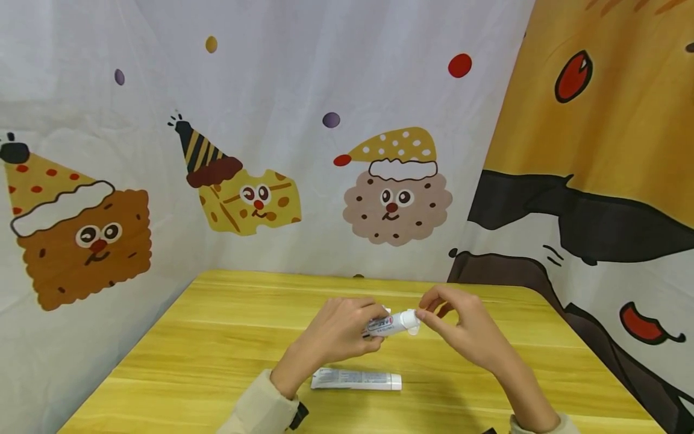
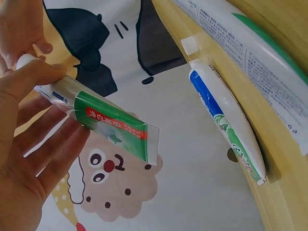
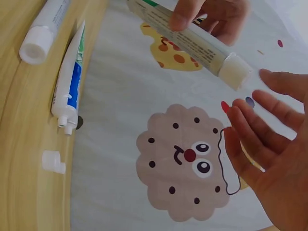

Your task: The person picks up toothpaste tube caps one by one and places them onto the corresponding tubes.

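Observation:
My left hand grips a toothpaste tube with a green and red label, its white cap towards the right. Beside that cap is my right hand; in the right wrist view its fingers are loosely bent, slightly apart from the cap, with nothing between them. Another white toothpaste tube, capped, lies flat on the table nearer to me. Farther back lies a blue and green toothpaste tube without a cap, mostly hidden behind my left hand in the head view. A loose white cap sits near its nozzle.
The yellow wood-grain table ends against a white cloth printed with cartoon biscuits and cheese. More printed cloth hangs along the right side.

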A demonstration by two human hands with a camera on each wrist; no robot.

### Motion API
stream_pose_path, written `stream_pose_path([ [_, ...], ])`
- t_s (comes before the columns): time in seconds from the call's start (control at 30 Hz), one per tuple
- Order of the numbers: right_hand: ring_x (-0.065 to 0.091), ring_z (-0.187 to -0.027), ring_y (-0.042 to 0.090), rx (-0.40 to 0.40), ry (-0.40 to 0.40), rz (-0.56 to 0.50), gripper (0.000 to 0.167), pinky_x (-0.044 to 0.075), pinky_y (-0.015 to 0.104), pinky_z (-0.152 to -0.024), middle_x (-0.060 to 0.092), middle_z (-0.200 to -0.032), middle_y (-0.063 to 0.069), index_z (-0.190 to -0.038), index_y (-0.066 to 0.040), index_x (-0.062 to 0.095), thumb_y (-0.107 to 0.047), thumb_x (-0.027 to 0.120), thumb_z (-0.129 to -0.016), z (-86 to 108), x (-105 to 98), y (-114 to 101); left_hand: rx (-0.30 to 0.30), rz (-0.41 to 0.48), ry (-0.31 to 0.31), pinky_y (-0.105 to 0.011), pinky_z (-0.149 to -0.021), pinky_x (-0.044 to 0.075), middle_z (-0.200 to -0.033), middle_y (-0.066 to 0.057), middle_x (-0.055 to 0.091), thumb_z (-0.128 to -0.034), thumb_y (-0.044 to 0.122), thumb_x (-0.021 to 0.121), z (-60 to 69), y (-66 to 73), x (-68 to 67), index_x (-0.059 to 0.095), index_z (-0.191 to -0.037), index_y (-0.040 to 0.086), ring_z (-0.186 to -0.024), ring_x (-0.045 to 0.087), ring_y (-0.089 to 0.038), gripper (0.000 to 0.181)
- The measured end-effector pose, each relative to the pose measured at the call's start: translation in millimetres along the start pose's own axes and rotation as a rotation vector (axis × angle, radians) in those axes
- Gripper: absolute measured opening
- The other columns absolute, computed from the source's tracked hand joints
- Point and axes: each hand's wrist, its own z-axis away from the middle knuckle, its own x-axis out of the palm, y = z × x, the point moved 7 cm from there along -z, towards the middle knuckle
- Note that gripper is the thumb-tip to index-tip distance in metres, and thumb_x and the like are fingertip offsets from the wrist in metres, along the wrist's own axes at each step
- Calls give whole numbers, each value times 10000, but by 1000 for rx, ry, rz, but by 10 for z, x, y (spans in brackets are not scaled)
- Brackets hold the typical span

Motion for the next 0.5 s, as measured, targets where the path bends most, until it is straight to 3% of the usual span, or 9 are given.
stream_pose_path([
  [0.2,656,-932,49,-119,-19,-50,336,595,290,-746,712,-1044,-109,-1055,-239,699,-26,836,-834,-1,-30,-114,4,-4,1,-118,-545,418,-996,117,748,-848,358,824,-3,-1,7,764,-1067,237,-659,583,18,257],
  [0.5,665,-973,122,-215,-3,-82,451,557,208,-760,729,-1078,-16,-1063,-190,744,110,849,-743,3,-34,-156,8,3,3,-109,-541,403,-993,113,751,-853,350,819,3,1,5,763,-1068,230,-645,565,23,253],
])
